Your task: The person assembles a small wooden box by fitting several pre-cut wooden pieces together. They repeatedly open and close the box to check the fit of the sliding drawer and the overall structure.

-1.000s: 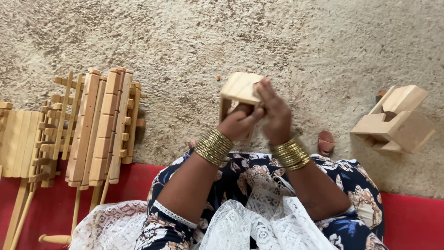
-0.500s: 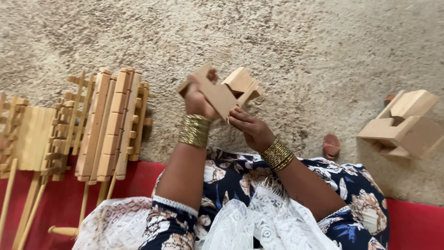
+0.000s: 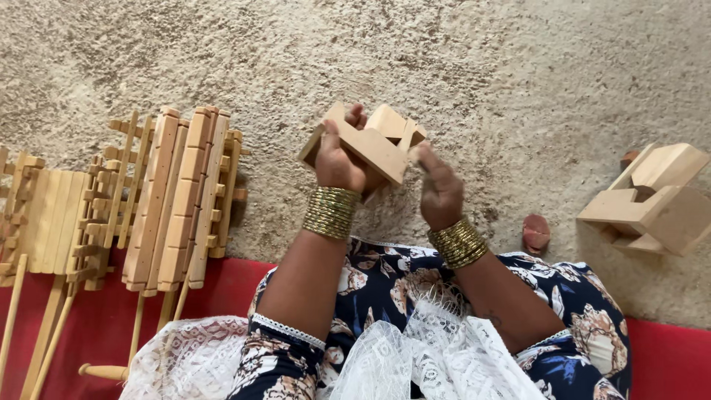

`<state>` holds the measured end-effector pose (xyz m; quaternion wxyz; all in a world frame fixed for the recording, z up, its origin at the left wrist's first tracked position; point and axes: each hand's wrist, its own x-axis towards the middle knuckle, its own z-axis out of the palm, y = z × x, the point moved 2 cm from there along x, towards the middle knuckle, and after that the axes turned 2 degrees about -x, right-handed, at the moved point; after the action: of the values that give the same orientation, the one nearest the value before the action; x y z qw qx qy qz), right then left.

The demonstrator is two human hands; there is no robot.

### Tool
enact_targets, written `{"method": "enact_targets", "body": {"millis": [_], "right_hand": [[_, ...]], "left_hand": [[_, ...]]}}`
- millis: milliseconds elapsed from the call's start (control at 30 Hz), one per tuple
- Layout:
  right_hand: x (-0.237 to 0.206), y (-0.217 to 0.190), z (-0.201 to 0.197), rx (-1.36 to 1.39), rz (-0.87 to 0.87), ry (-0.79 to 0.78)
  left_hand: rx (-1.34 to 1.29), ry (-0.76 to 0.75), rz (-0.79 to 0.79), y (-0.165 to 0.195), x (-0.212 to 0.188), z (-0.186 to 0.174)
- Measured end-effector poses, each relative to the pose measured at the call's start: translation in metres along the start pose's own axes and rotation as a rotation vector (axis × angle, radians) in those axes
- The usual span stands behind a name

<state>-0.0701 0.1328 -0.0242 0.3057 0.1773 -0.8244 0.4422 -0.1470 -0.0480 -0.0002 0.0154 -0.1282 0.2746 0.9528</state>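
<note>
Two hands, one piece: you have the small wooden block assembly point(image 3: 370, 144) raised off the floor in front of you, both hands on it.
Left hand point(image 3: 339, 164): closed round the near-left corner of the flat slab, thumb over its top edge, fingers curled behind. This looks like your anchor; keep the grip firm and the wrist quiet.
Right hand point(image 3: 438, 187): fingers pinched at the slab's right end, just under the angled blocks. How much it actually grips is hard to tell; it may only be steadying.
Piece itself: tilted, flat slab towards you, two slanted blocks rising behind it. Parts seem joined by slots, so I'd judge that turning it slowly, supported at both ends, keeps anything from slipping loose.
Working advice: hold it over your lap, not out over the floor, so a dropped part lands on cloth.
Right of your right hand: a larger wooden block assembly point(image 3: 652, 198) on the rough floor point(image 3: 481, 67), well apart; a small reddish object point(image 3: 536, 232) lies between it and your wrist.
Left of your left hand: slatted wooden frames point(image 3: 174, 196) lie flat, partly on a red mat point(image 3: 222, 285), clear of your elbow.
</note>
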Motion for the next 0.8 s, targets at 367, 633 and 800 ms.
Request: {"method": "enact_targets", "body": {"millis": [367,633,800], "right_hand": [[0.012,-0.040,-0.004,0.137,-0.209,-0.368],[0.011,-0.020,-0.008,0.151,-0.257,-0.401],[0.019,-0.007,-0.016,0.108,-0.428,-0.312]], "left_hand": [[0.060,-0.250,-0.020,-0.008,-0.017,0.011],[-0.038,-0.246,-0.090,-0.012,-0.017,0.004],[-0.043,-0.183,-0.073,-0.016,-0.015,0.005]]}}
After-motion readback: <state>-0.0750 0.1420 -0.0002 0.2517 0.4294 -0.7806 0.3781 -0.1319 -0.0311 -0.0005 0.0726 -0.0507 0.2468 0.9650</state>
